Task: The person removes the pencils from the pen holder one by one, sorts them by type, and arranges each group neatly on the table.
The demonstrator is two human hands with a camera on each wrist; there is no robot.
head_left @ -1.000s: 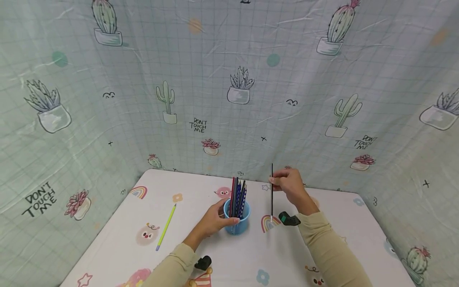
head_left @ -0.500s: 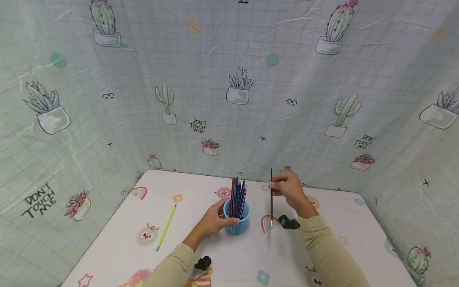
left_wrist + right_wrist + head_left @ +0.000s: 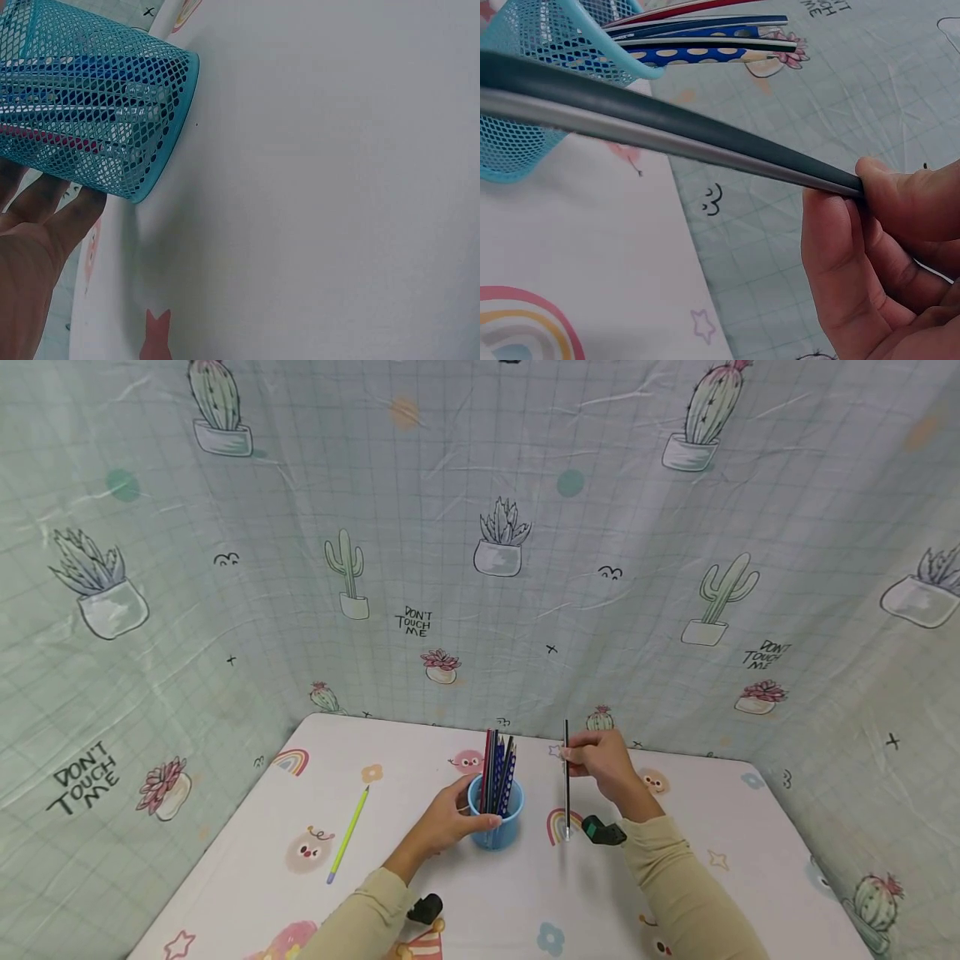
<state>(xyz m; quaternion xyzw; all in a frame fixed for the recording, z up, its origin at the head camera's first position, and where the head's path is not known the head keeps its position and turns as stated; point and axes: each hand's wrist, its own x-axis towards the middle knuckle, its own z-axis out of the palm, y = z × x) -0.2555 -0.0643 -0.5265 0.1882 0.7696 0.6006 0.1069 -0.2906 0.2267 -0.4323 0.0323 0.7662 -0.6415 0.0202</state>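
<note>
My left hand (image 3: 441, 822) grips a light blue mesh pencil cup (image 3: 506, 835), thumb across its front and fingers round the far side. Upright in the cup stand several pencils (image 3: 497, 772), some striped and some blue with pale dots. In the left wrist view the fingers lie along the mesh wall of the cup (image 3: 161, 112). To the right of the cup, my right hand (image 3: 609, 766) pinches a slim black pencil (image 3: 567, 793) near its upper end and holds it vertical. The right wrist view shows a grey stripe along this pencil (image 3: 705, 139), between thumb and fingertips.
A yellow-green pencil (image 3: 348, 835) with a bluish end lies on the white printed table (image 3: 480, 910), left of the cup. A cactus-print cloth (image 3: 420, 510) hangs behind the table and at both sides. Black wrist devices (image 3: 603, 831) sit at both cuffs.
My right hand has come down a little with the black pencil, bringing its lower end nearer the table. The left hand and the cup have stayed in place.
</note>
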